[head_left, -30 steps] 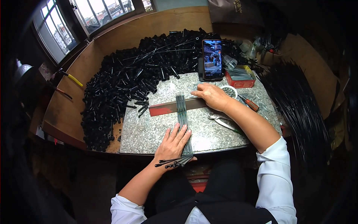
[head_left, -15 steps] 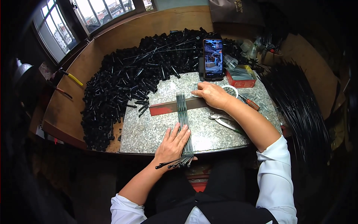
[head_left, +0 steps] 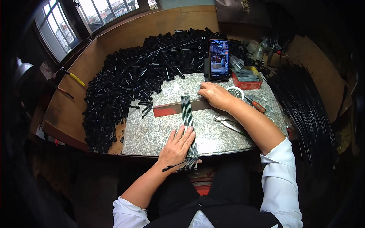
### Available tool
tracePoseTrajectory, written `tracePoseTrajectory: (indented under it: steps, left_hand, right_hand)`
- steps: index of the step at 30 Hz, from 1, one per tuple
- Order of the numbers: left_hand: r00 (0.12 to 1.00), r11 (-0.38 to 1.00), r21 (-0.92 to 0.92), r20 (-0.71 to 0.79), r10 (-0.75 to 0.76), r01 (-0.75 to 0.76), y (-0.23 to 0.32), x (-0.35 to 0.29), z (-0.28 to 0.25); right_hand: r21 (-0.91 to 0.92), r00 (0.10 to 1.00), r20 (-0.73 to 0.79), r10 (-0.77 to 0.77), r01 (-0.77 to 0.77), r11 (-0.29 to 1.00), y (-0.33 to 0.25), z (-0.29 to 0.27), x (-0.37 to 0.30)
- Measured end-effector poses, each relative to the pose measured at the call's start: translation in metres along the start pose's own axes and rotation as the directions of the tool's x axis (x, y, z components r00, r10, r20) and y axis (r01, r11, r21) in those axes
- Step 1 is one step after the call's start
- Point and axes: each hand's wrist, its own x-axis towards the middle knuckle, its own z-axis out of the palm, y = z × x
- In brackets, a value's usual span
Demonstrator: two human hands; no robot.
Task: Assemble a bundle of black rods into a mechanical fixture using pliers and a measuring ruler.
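Note:
A row of thin dark metal rods lies side by side across the stone slab, their knobbed lower ends sticking out past its front edge. Over the lower part of the row rests my left hand, fingers stretched along the rods, with its thumb tip showing on their far side beneath them. The rods' upper ends lie over a flat bar, red at its left end and dark brown further along. My right hand is closed at the bar's right part, beside a white round dish of small metal pieces; its fingertips are hidden.
Black tubular parts are heaped behind and left of the slab. A phone stands at the back near a red box of thin pieces. Pliers and a screwdriver lie right; long black rods are bundled beyond.
The knobbed rod ends by my left wrist have shifted slightly right and sit closer together. Both hands stay in nearly the same places.

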Motion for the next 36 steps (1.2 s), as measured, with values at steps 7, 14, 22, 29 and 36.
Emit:
tracePoseTrajectory:
  steps: [7,14,22,29,36]
  left_hand:
    - [1.0,1.0,0.009,-0.02,0.011,-0.011,-0.001,0.002,0.0]
    - [1.0,1.0,0.007,-0.019,0.008,-0.008,0.0,0.001,-0.003]
    - [1.0,1.0,-0.002,0.014,0.017,-0.017,0.003,0.003,-0.005]
    - [0.999,1.0,0.029,0.045,0.005,-0.006,-0.005,-0.006,0.003]
    - [0.998,0.999,-0.049,0.066,-0.013,0.017,-0.003,-0.003,0.0]
  right_hand:
    - [-0.026,0.998,-0.06,-0.019,0.018,1.0,-0.001,0.004,0.004]
    - [-0.049,0.995,-0.065,-0.072,0.069,0.996,-0.008,0.01,0.009]
    - [-0.091,0.991,-0.132,0.014,-0.027,0.996,-0.018,0.016,0.013]
    - [-0.292,0.96,-0.234,0.152,-0.219,0.931,0.028,-0.051,-0.017]
    - [-0.432,0.762,-0.123,0.635,-0.618,0.657,0.11,-0.102,-0.053]
